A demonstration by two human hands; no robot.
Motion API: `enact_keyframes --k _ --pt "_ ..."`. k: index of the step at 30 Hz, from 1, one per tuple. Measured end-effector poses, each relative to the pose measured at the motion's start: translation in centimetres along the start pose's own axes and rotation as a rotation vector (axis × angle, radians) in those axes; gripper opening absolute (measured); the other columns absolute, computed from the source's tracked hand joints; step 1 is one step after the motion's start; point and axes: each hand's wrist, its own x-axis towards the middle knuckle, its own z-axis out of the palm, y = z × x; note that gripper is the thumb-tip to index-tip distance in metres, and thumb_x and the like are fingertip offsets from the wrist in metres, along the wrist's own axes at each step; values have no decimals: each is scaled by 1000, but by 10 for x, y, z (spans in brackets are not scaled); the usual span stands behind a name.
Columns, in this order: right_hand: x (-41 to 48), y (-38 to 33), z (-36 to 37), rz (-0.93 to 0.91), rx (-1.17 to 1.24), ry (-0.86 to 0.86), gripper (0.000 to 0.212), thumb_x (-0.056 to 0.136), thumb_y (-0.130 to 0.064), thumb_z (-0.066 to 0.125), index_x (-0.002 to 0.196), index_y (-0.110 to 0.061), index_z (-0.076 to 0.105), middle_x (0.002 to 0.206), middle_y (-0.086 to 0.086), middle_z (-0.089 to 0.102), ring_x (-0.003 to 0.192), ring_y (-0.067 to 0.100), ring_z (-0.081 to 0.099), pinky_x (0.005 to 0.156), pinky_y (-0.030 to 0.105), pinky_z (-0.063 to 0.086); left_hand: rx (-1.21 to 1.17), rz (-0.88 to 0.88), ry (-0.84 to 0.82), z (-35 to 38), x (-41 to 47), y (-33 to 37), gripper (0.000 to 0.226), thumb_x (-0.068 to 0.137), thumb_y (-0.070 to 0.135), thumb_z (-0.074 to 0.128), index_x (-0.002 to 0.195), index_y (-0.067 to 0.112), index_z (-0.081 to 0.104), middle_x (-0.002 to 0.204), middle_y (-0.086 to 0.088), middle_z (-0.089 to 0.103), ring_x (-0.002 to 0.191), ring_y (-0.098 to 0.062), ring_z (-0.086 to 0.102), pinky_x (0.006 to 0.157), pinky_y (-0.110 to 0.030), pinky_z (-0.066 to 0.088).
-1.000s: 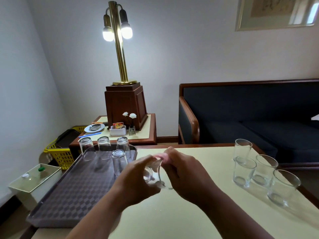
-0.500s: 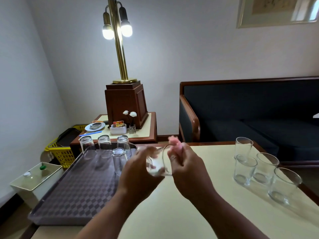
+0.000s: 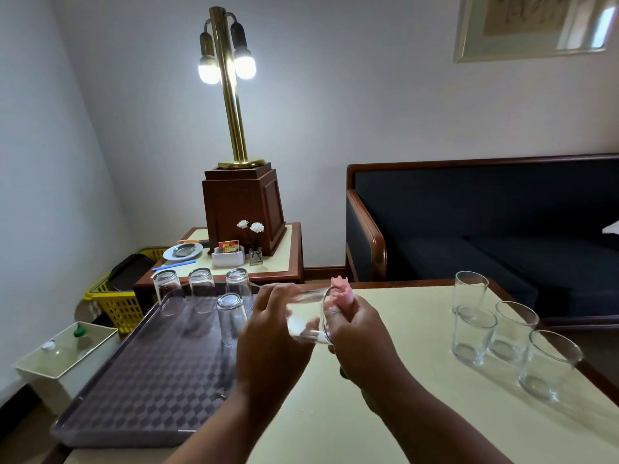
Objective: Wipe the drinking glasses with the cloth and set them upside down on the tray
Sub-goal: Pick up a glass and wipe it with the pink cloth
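Glows dimly from two glaring lamp bulbs (image 3: 227, 66) at eleven o'clock, throws soft shadows off upright glasses (image 3: 473, 336) at four o'clock, bows walls (image 3: 50, 162) toward the edges.

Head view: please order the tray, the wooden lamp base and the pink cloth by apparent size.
1. the tray
2. the wooden lamp base, farther away, so its true size is unsure
3. the pink cloth, mostly hidden by the right hand
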Motion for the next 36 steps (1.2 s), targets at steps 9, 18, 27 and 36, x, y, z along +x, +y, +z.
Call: enact_keyframes --k 9,18,27,36 --pt "8 4 -26 -652 -739 -124 6 103 -35 46 107 -38 48 88 -16 64 70 4 61 58 13 46 -268 102 -325 -6 2 -26 76 64 39 90 127 33 48 108 20 62 86 -3 66 69 -18 56" --pt "5 1 -29 -493 -628 -74 23 103 -33 48 125 -31 50 93 -16 63 76 6 62 65 17 53 -254 92 -277 -3 5 -20 77 66 34 90 130 27 47 109 6 65 83 -7 66 67 -28 58" --pt "1 2 -8 -51 -80 -11 19 103 -30 48 121 -28 53 98 -11 68 78 3 66 62 13 52 -79 -35 37 9 -3 -1 61 61 20 93 112 15 62 99 -2 67 71 -4 58 62 -2 38" --pt "5 10 -16 -317 -266 -44 20 103 -30 48 121 -34 55 86 -21 61 74 2 63 67 22 57 -213 63 -219 0 -5 -11 55 67 32 88 113 24 58 98 20 58 73 -1 59 61 -7 41"
